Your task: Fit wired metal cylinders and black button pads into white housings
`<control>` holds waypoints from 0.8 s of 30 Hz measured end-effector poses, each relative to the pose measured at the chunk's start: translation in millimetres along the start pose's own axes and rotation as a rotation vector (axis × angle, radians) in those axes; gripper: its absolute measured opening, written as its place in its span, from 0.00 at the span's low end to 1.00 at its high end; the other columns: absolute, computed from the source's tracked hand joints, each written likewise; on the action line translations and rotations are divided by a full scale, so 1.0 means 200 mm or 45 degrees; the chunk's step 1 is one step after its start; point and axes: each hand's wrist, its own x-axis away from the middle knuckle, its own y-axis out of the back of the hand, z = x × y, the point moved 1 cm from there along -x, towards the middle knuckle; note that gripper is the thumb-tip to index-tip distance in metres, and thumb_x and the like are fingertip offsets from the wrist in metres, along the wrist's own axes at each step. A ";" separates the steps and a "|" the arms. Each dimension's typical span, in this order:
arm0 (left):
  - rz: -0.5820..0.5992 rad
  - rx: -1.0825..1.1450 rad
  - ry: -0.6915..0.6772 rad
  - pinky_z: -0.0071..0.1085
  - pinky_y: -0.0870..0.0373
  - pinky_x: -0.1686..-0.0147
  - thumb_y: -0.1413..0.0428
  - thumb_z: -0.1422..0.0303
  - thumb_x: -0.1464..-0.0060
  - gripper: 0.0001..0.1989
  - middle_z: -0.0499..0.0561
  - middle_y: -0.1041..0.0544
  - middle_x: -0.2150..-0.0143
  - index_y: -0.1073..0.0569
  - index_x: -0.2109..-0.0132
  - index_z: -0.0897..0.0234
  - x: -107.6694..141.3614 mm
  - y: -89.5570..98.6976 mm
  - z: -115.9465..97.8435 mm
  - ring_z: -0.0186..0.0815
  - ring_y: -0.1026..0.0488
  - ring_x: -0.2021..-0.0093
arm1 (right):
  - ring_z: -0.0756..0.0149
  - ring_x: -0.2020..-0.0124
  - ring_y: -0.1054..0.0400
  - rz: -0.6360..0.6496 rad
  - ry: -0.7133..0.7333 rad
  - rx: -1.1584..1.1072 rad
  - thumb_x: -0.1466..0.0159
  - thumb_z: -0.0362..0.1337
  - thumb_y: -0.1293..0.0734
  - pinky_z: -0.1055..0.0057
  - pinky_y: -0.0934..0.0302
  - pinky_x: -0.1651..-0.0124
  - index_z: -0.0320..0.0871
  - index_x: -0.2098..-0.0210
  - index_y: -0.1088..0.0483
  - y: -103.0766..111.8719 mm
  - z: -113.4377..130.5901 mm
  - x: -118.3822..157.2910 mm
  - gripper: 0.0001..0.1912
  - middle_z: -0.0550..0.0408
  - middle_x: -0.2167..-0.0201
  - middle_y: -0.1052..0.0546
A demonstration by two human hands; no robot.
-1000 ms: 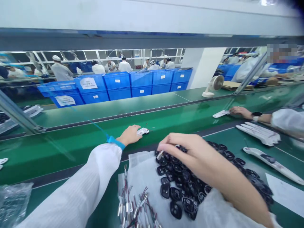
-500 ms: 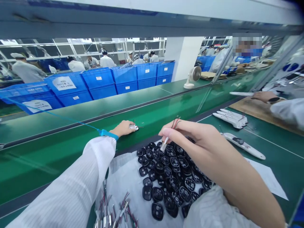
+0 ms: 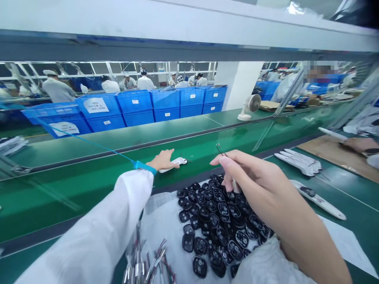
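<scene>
My left hand (image 3: pixel 163 161) reaches onto the green conveyor belt, fingers spread, beside a slim white plastic housing (image 3: pixel 174 164) with a short wire at its tip. The fingers lie over or against this housing but are not closed round it. My right hand (image 3: pixel 237 167) is raised above a heap of black plastic covers (image 3: pixel 213 213). Its thumb and fingers pinch a small wired part (image 3: pixel 219 149), whose thin dark and red leads stick up; the hand hides most of its body. Several silver wired parts (image 3: pixel 142 264) lie at the lower left.
More white housings (image 3: pixel 299 161) lie at the right, with another one (image 3: pixel 318 199) nearer me. Beyond them a co-worker's hand (image 3: pixel 359 144) holds a white piece over a brown board (image 3: pixel 328 152). Across the belt stand blue bins (image 3: pixel 136 108) and a small fan (image 3: pixel 250 106). A blue wrist cord (image 3: pixel 97 142) runs leftward.
My left hand's fingers have opened from the white housing, which now shows more fully. My right hand has turned, so the wired part's body is mostly hidden. The whole view has shifted.
</scene>
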 end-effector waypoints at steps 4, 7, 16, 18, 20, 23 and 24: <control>-0.041 -0.063 0.121 0.50 0.34 0.36 0.46 0.57 0.33 0.28 0.62 0.31 0.33 0.33 0.32 0.67 0.53 0.27 0.16 0.51 0.31 0.36 | 0.67 0.77 0.38 0.149 -0.017 -0.021 0.26 0.51 0.42 0.71 0.47 0.74 0.49 0.59 0.25 -0.07 0.01 -0.02 0.19 0.60 0.77 0.29; -0.010 -0.167 0.414 0.56 0.32 0.41 0.49 0.54 0.40 0.31 0.68 0.24 0.40 0.25 0.39 0.73 1.16 0.28 0.32 0.61 0.27 0.42 | 0.66 0.73 0.35 0.296 0.049 -0.009 0.26 0.48 0.41 0.70 0.45 0.70 0.48 0.61 0.26 -0.16 0.06 -0.04 0.17 0.59 0.72 0.24; -0.341 0.264 0.988 0.60 0.35 0.40 0.52 0.46 0.45 0.46 0.70 0.30 0.34 0.39 0.28 0.74 1.88 -0.27 0.38 0.67 0.35 0.34 | 0.63 0.65 0.30 0.707 0.295 0.025 0.25 0.42 0.42 0.68 0.41 0.63 0.47 0.65 0.28 -0.47 0.17 -0.02 0.16 0.56 0.65 0.22; -0.428 0.412 0.957 0.60 0.35 0.40 0.52 0.49 0.44 0.44 0.71 0.28 0.37 0.38 0.29 0.77 1.80 -0.28 0.38 0.65 0.32 0.37 | 0.64 0.67 0.31 0.779 0.332 0.011 0.24 0.41 0.43 0.68 0.42 0.64 0.46 0.66 0.29 -0.53 0.20 -0.01 0.17 0.56 0.67 0.22; -0.457 0.523 0.903 0.53 0.28 0.44 0.54 0.49 0.40 0.42 0.67 0.25 0.40 0.41 0.27 0.72 1.74 -0.24 0.36 0.59 0.26 0.42 | 0.64 0.68 0.32 0.825 0.333 -0.001 0.24 0.40 0.44 0.68 0.43 0.65 0.45 0.66 0.30 -0.58 0.22 0.01 0.17 0.56 0.68 0.23; -0.482 0.995 0.665 0.42 0.21 0.51 0.51 0.48 0.35 0.38 0.60 0.25 0.39 0.46 0.25 0.57 1.66 -0.09 0.28 0.50 0.21 0.47 | 0.65 0.69 0.33 0.773 0.333 -0.015 0.23 0.40 0.44 0.68 0.44 0.65 0.45 0.65 0.30 -0.62 0.25 0.01 0.17 0.57 0.70 0.24; -0.475 1.221 0.539 0.41 0.21 0.52 0.48 0.49 0.35 0.36 0.58 0.27 0.37 0.46 0.25 0.53 1.63 -0.04 0.23 0.49 0.21 0.47 | 0.65 0.70 0.33 0.731 0.345 -0.030 0.23 0.40 0.44 0.69 0.44 0.65 0.44 0.64 0.29 -0.62 0.26 0.01 0.17 0.57 0.70 0.24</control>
